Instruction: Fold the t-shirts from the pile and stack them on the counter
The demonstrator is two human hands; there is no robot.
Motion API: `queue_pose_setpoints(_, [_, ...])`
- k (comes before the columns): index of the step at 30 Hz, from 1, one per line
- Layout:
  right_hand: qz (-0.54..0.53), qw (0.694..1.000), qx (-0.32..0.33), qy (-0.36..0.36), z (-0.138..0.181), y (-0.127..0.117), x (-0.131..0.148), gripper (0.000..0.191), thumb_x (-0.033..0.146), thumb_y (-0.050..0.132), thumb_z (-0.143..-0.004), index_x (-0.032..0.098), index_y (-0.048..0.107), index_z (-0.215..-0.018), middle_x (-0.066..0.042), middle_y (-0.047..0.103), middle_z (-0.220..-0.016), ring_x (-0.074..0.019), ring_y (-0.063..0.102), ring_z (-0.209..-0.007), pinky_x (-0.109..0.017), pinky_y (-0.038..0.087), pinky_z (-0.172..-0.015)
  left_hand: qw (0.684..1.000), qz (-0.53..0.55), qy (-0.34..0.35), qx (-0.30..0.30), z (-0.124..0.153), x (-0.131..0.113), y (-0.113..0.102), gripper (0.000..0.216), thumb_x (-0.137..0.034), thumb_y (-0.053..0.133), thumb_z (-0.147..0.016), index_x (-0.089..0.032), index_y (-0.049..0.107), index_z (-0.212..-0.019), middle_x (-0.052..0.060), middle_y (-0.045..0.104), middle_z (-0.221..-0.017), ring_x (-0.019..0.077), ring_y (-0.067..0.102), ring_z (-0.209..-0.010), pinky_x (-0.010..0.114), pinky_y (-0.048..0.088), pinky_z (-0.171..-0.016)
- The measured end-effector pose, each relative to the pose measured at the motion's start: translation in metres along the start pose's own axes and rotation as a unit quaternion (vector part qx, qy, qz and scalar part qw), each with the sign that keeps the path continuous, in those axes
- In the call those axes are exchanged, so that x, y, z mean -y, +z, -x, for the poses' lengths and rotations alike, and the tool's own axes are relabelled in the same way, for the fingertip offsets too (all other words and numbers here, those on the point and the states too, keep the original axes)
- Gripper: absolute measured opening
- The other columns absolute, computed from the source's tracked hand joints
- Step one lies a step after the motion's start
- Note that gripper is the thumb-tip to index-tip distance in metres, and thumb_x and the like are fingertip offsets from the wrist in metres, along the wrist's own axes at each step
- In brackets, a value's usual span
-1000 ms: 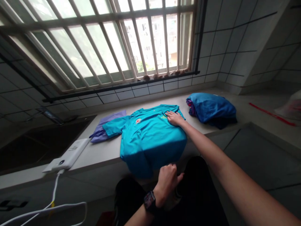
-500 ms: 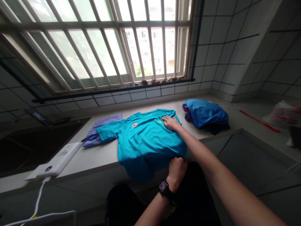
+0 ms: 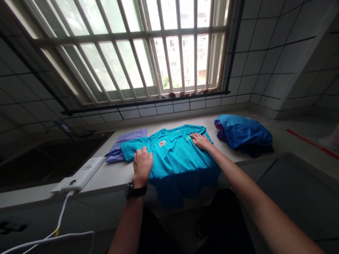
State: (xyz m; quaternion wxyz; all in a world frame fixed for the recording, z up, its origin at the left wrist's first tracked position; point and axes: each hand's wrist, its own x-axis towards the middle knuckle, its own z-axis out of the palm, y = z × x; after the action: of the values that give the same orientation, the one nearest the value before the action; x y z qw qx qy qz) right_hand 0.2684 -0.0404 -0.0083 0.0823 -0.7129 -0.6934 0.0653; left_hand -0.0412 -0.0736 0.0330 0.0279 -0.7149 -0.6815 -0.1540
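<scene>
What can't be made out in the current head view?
All head view:
Left hand: fingertips hidden by the back of the hand, so any grip on the teal shirt can't be told.
Right hand: palm and the cloth beneath it, covered by the hand.
Purple cloth: part under the shirt's sleeve.
Red strip: far end cut off by the right edge.
White device: markings too small and blurred.
</scene>
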Motion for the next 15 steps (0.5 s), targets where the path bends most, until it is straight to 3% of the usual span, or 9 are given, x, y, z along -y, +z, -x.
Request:
queue_pose_setpoints(3, [0.001,1.000,0.000,-0.001,0.001,0.000,0.001,0.058,0.030,0.027,-0.107,0.023,0.038,-0.164,-0.003,0.027,-0.172,-0.0233,0.024,-0.160,-0.052,0.022,-0.130,0.998,-0.032,-0.058,-0.004,-0.047,0.035,0.001,0.047,-0.041,0.054,-0.098,-0.011,0.060,-0.134,0.026,0.063,-0.130,0.0411,0.060,-0.123,0.048,0.050,-0.099])
queue_pose_setpoints(6, [0.003,1.000,0.004,-0.001,0.001,0.000,0.000,0.059,0.031,0.027,-0.106,0.023,0.038,-0.164,-0.003,0.027,-0.172,-0.0236,0.024,-0.160,-0.052,0.021,-0.130,0.992,-0.027,-0.113,-0.044,-0.076,0.052,0.004,0.051,-0.041,0.053,-0.098,-0.010,0.059,-0.138,0.030,0.058,-0.140,0.0434,0.057,-0.129,0.050,0.050,-0.100])
queue_pose_setpoints(8, [0.004,1.000,0.007,0.002,-0.001,0.001,0.000,0.059,0.032,0.028,-0.106,0.023,0.038,-0.164,-0.003,0.027,-0.172,-0.0240,0.025,-0.160,-0.052,0.021,-0.130,0.989,-0.015,-0.142,-0.035,-0.090,0.063,0.005,0.050,-0.038,0.058,-0.096,-0.009,0.060,-0.137,0.030,0.060,-0.139,0.0422,0.059,-0.129,0.048,0.050,-0.101])
queue_pose_setpoints(11, [0.004,1.000,0.008,0.005,-0.003,0.003,-0.002,0.059,0.032,0.027,-0.106,0.025,0.038,-0.164,-0.002,0.027,-0.173,-0.0240,0.024,-0.160,-0.052,0.021,-0.129,0.992,0.023,-0.119,-0.015,-0.105,0.082,0.003,0.033,-0.026,0.063,-0.093,-0.013,0.071,-0.121,0.023,0.070,-0.129,0.0352,0.065,-0.124,0.041,0.051,-0.101])
queue_pose_setpoints(15, [0.004,1.000,0.007,0.003,-0.005,0.005,-0.002,0.060,0.032,0.027,-0.105,0.025,0.038,-0.164,-0.002,0.026,-0.173,-0.0240,0.023,-0.160,-0.052,0.022,-0.130,0.989,0.078,-0.111,-0.060,-0.119,0.103,-0.008,0.018,-0.021,0.064,-0.089,-0.018,0.078,-0.100,0.015,0.079,-0.113,0.0302,0.072,-0.110,0.037,0.055,-0.094])
